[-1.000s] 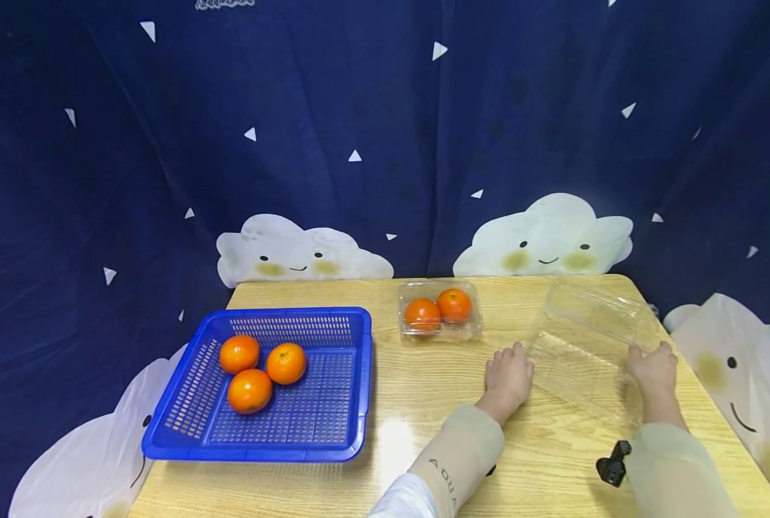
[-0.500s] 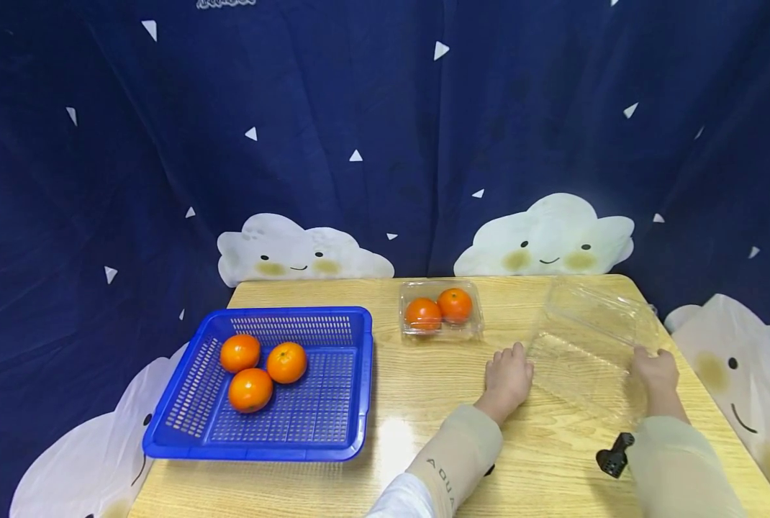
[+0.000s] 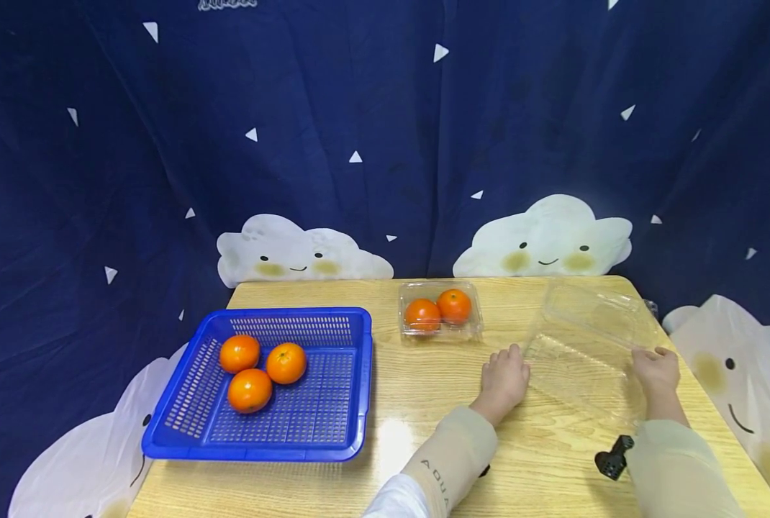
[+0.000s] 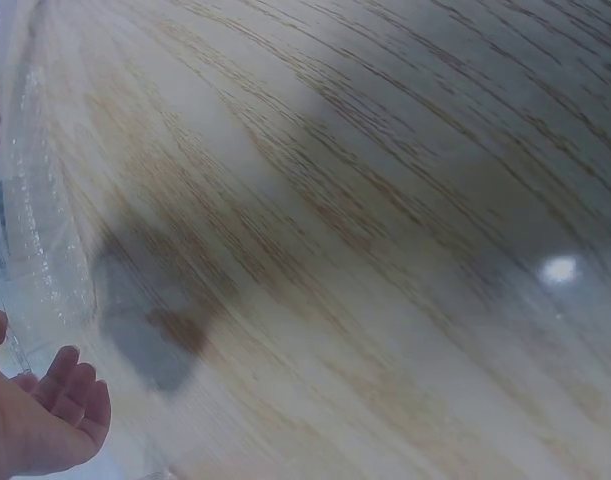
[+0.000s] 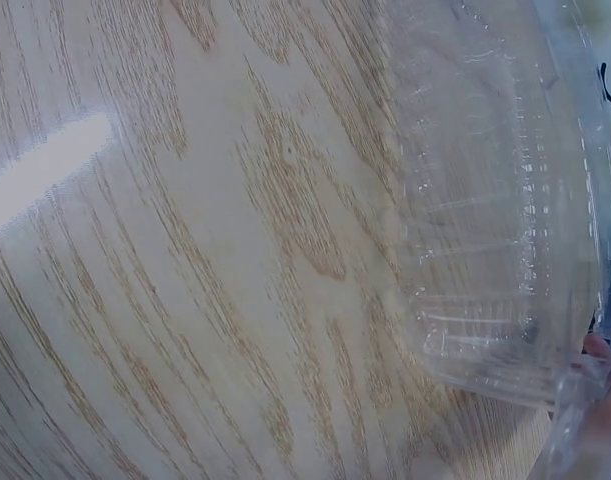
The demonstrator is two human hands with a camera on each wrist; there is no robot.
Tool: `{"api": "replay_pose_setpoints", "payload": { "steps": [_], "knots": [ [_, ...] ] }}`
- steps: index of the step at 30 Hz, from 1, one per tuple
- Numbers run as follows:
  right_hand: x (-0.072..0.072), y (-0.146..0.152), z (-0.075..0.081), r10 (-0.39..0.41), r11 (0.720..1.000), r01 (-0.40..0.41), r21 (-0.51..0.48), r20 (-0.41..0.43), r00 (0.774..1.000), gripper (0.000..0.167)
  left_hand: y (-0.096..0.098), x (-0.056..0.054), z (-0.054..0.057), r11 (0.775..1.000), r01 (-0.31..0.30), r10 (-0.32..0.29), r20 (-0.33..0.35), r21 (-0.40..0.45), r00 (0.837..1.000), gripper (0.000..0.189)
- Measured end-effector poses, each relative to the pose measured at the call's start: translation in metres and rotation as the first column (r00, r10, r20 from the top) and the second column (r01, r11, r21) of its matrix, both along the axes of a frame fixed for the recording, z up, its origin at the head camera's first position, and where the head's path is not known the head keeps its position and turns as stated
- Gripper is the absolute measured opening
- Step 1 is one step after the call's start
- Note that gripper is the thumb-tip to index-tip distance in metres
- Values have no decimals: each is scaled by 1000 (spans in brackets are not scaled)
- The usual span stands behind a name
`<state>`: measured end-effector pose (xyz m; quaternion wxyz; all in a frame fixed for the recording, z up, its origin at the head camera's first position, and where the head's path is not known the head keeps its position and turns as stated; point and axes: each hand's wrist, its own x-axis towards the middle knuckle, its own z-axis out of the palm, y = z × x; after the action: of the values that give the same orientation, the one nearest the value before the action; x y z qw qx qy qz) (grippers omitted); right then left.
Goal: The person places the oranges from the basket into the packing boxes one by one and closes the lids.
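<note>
On the right of the table, an opened clear plastic clamshell box (image 3: 582,374) sits between my two hands, its lid (image 3: 592,313) folded back on the far side. My left hand (image 3: 505,375) grips the box's left edge; in the left wrist view the thumb and curled fingers (image 4: 70,395) lie on either side of the clear rim. At the right edge, my right hand (image 3: 657,370) pinches the plastic near the hinge side. The right wrist view shows the box's ribbed wall (image 5: 475,250), with only part of the right hand (image 5: 600,420) in sight at the corner.
A blue plastic basket (image 3: 323,455) on the left holds three oranges (image 3: 250,391). Toward the back, a smaller clear box (image 3: 441,334) has two oranges (image 3: 454,306) in it. A small black device (image 3: 614,457) is by the right sleeve. A dark blue curtain (image 3: 385,108) hangs behind the table.
My left hand has shifted very slightly left, and the clear lid sits a touch lower at the back. Both hands keep their hold on the box; the basket and oranges have not moved.
</note>
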<state>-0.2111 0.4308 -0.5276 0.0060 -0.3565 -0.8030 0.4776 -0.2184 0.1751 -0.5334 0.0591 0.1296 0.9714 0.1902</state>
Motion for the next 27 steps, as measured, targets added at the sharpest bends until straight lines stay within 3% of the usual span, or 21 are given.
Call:
{"api": "replay_pose_setpoints", "payload": {
  "steps": [13, 27],
  "knots": [
    [3, -8, -4, -114, 993, 110, -52, -97, 989, 68, -7, 1, -3, 996, -2, -1, 34, 90, 999, 33],
    [5, -15, -17, -66, 995, 78, 56, -195, 979, 46, -15, 2, -12, 983, -34, 25, 53, 180, 998, 46]
  ]
}}
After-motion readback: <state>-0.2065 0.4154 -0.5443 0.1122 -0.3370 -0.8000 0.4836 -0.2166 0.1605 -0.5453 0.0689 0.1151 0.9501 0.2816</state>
